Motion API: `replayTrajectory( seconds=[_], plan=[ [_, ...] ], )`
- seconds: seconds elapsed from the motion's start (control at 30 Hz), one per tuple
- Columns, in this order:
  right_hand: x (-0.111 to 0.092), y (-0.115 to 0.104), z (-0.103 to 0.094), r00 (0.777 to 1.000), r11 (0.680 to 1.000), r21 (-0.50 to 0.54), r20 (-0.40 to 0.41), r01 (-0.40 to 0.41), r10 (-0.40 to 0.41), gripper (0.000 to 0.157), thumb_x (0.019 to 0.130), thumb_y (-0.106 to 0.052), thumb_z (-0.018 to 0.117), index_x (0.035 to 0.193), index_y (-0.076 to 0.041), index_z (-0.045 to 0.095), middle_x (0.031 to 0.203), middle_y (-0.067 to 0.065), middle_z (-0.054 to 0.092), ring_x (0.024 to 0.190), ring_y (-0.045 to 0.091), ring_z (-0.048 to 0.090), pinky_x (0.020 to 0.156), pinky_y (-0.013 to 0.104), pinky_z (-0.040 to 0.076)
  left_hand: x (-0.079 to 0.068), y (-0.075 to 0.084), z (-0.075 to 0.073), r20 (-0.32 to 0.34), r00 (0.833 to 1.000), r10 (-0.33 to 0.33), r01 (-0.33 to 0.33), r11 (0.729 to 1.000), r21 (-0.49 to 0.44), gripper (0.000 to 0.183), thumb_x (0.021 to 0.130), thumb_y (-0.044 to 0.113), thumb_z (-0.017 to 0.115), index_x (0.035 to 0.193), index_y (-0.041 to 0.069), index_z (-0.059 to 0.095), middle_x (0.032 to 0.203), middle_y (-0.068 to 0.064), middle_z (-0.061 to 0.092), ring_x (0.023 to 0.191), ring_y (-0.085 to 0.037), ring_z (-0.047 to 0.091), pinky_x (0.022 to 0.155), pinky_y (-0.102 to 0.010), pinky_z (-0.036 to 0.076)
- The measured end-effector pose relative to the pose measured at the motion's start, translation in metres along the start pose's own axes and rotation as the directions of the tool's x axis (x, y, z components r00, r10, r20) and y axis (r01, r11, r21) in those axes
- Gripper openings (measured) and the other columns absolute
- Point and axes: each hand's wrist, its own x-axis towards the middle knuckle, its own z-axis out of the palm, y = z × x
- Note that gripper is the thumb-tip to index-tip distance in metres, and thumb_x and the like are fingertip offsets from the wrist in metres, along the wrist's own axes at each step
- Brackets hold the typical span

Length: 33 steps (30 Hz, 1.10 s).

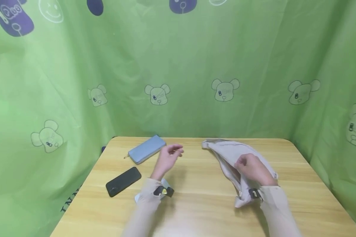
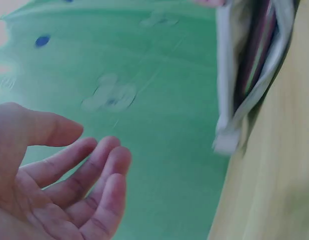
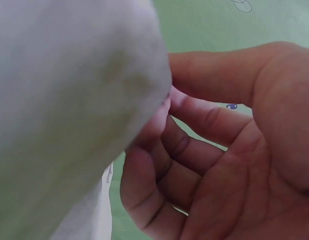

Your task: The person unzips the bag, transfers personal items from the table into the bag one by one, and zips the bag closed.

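A pale crescent-shaped fabric bag (image 1: 231, 149) lies on the right side of the table with its long opening parted. My right hand (image 1: 253, 168) pinches the bag's edge between thumb and curled fingers; in the right wrist view the cloth (image 3: 69, 100) covers some fingertips. Through the opening, the left wrist view shows something dark with a reddish edge (image 2: 258, 47) inside. My left hand (image 1: 167, 159) hovers over the table left of the bag, holding nothing, its fingers (image 2: 102, 170) loosely bent and apart from the thumb. Nearest to it is a light blue zip wallet (image 1: 147, 149).
A black smartphone (image 1: 123, 181) lies on the wooden table (image 1: 195, 210) at the left, in front of the wallet. Under my left wrist a small light blue item (image 1: 137, 197) is mostly hidden. Green curtains (image 1: 190, 112) with bear prints hang around the table.
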Motion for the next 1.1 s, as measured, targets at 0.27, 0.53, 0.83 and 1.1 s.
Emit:
replayTrajectory(
  seconds=[0.27, 0.53, 0.83, 1.1],
  plan=[
    [0.000, -0.001, -0.002, 1.000, 1.000, 0.000, -0.009, 0.007, -0.007, 0.010, 0.093, -0.014, 0.070, 0.088, -0.005, 0.072, 0.082, 0.004, 0.072, 0.073, 0.015, 0.061, 0.068, 0.033, 0.053, 0.009, -0.022, -0.066, -0.273, 0.961, -0.052, 0.058, 0.998, 0.015, 0.024, 0.099, 0.015, 0.067, 0.118, 0.001, 0.073, 0.113, -0.020, 0.076, 0.099, -0.028, 0.072, 0.086, -0.028, 0.057],
    [-0.002, 0.000, 0.000, 1.000, 1.000, 0.013, -0.005, 0.005, -0.005, 0.009, 0.093, -0.013, 0.070, 0.087, -0.006, 0.071, 0.080, 0.003, 0.070, 0.072, 0.015, 0.059, 0.067, 0.033, 0.051, -0.001, -0.054, -0.102, -0.395, 0.899, -0.190, 0.260, 0.957, 0.130, 0.034, 0.101, 0.019, 0.057, 0.129, 0.002, 0.066, 0.138, -0.022, 0.060, 0.130, -0.039, 0.055, 0.110, -0.056, 0.047],
    [-0.005, -0.001, 0.002, 1.000, 1.000, 0.021, -0.008, -0.005, 0.005, 0.009, 0.093, -0.012, 0.070, 0.085, -0.006, 0.070, 0.077, 0.002, 0.068, 0.070, 0.015, 0.058, 0.065, 0.031, 0.050, -0.010, -0.091, -0.111, -0.272, 0.936, -0.222, 0.328, 0.830, 0.451, 0.052, 0.102, 0.015, 0.054, 0.143, -0.016, 0.047, 0.149, -0.043, 0.040, 0.141, -0.059, 0.039, 0.120, -0.066, 0.035],
    [-0.003, 0.001, 0.002, 1.000, 1.000, 0.021, -0.024, -0.003, 0.004, 0.010, 0.092, -0.012, 0.071, 0.085, -0.007, 0.070, 0.076, 0.001, 0.067, 0.069, 0.015, 0.056, 0.062, 0.028, 0.048, -0.020, -0.082, -0.105, -0.192, 0.940, -0.282, 0.336, 0.666, 0.666, 0.061, 0.096, 0.022, 0.062, 0.142, -0.016, 0.048, 0.144, -0.041, 0.048, 0.128, -0.059, 0.053, 0.109, -0.066, 0.047]
  ],
)
